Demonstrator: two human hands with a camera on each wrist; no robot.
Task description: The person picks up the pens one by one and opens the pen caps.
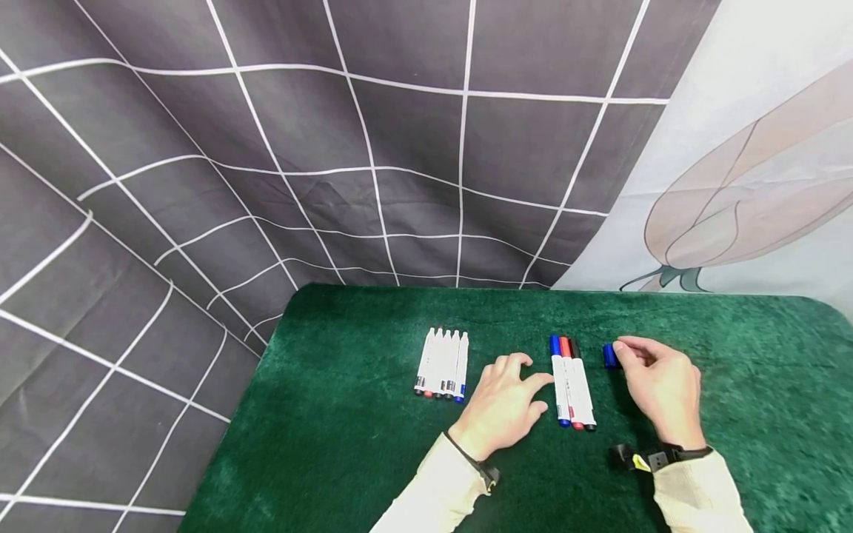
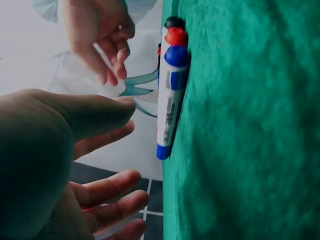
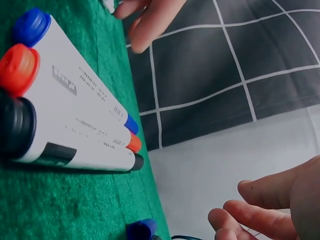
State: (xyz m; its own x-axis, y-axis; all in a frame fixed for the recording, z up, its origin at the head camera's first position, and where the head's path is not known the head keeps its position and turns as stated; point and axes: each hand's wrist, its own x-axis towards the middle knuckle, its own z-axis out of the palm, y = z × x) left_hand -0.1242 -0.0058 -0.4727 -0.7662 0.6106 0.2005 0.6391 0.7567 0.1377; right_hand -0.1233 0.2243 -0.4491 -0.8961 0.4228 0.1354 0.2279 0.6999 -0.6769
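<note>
Three capped markers, one blue [image 1: 561, 392], one red [image 1: 573, 392] and one black [image 1: 584, 392], lie side by side on the green cloth, caps pointing away. Just left of them my left hand [image 1: 503, 403] hovers with fingers spread, holding nothing. My right hand [image 1: 663, 385] is to their right, beside a blue cap [image 1: 609, 356]. In the right wrist view, that blue cap [image 3: 141, 230] lies on the cloth, apart from the thumb and loosely bent fingers. A dark piece shows at its edge, mostly cut off by the frame.
Several white markers without caps [image 1: 443, 363] lie in a row left of my left hand, tips away, with black, red and blue ends. Green cloth [image 1: 320, 444] covers the table. A grey grid curtain [image 1: 413, 133] and a pale flowered curtain [image 1: 746, 185] hang behind it.
</note>
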